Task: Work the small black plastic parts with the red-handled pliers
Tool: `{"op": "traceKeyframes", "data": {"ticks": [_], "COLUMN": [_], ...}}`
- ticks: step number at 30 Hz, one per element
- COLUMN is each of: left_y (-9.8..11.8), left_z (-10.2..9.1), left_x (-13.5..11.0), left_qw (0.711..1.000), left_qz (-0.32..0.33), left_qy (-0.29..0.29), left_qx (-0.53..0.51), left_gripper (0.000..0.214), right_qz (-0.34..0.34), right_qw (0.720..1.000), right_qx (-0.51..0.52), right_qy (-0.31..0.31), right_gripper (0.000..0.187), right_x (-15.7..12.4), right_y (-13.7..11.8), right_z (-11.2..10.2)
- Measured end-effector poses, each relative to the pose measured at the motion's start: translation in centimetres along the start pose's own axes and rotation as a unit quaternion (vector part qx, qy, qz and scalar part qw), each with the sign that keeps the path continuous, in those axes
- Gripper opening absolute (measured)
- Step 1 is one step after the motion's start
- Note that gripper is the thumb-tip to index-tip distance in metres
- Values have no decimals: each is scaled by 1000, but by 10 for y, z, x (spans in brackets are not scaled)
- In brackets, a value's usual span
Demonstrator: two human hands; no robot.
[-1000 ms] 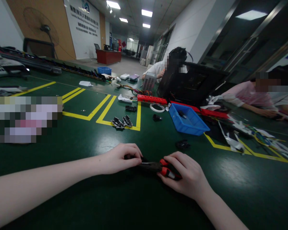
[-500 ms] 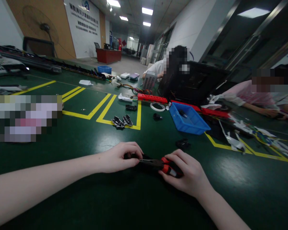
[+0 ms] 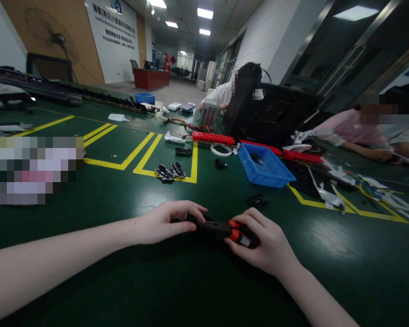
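In the head view my right hand (image 3: 269, 240) is wrapped round the red-and-black handles of long-nosed pliers (image 3: 236, 232). Their dark jaws point left, towards my left hand (image 3: 172, 221). That hand has its thumb and fingers closed on a small black part (image 3: 198, 220) by the tip of the jaws. Against the dark table the part's outline is hard to make out. Just beyond the pliers lies a black plastic piece (image 3: 257, 200), touched by neither hand.
Several black-and-silver parts (image 3: 170, 171) and a dark piece (image 3: 221, 164) lie farther back. A blue tray (image 3: 276, 175) stands right of them, near a red power strip (image 3: 213, 137). Two people sit across the green table (image 3: 105, 268); cables (image 3: 378, 193) lie far right.
The fingers of my left hand have shifted slightly right over the black part, nearer the pliers' jaws. My right hand keeps its grip on the handles. The whole view has shifted a little.
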State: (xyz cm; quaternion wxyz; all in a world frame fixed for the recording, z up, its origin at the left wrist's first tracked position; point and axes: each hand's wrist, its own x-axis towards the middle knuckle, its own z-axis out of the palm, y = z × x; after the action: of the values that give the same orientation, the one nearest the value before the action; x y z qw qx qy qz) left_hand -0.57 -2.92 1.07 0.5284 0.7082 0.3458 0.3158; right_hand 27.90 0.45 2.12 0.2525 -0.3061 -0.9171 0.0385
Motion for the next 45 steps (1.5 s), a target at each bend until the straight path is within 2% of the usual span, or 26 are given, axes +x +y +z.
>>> {"op": "traceKeyframes", "data": {"ticks": [8, 18, 28, 35, 43, 45], "left_y": [1, 0, -3, 3, 2, 0], "left_z": [1, -1, -1, 1, 5, 5], "left_x": [2, 4, 5, 3, -1, -1], "left_qw": [1000, 999, 999, 996, 975, 971], "left_qz": [-3, -19, -32, -46, 33, 44], "left_qy": [5, 17, 22, 19, 29, 27], "left_qx": [20, -36, -26, 74, 218, 235], "left_gripper": [20, 18, 20, 35, 20, 23], "right_qz": [3, 30, 32, 26, -6, -11], "right_qw": [1000, 999, 999, 1000, 999, 999], "right_qx": [-4, 37, 28, 4, -33, -36], "right_qy": [1, 13, 7, -6, -19, -22], "right_gripper": [25, 24, 24, 23, 23, 24], "right_x": [-2, -2, -1, -1, -1, -1], "right_y": [2, -1, 0, 0, 0, 1], "right_z": [3, 6, 5, 3, 4, 4]}}
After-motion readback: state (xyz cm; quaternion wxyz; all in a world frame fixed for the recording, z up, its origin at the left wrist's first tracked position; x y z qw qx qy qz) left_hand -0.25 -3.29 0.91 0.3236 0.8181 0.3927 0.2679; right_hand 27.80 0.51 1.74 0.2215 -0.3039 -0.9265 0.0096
